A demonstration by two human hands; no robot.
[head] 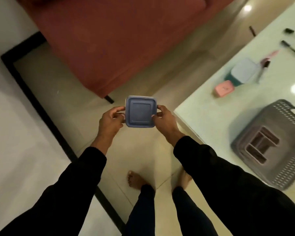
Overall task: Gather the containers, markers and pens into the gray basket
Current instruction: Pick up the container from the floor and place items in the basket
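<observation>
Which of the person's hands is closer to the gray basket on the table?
Right. The right hand grips the blue-lidded container on the side toward the gray basket; the left hand grips the container's far side, farther away.

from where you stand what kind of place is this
Most likely a home living room: a dark red upholstered sofa stands on a glossy cream tiled floor, beside a pale glass-topped table holding a gray plastic lattice basket, and the person is barefoot.

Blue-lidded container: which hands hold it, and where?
Both: left hand grips the blue-lidded container at its left edge, right hand at its right edge.
</observation>
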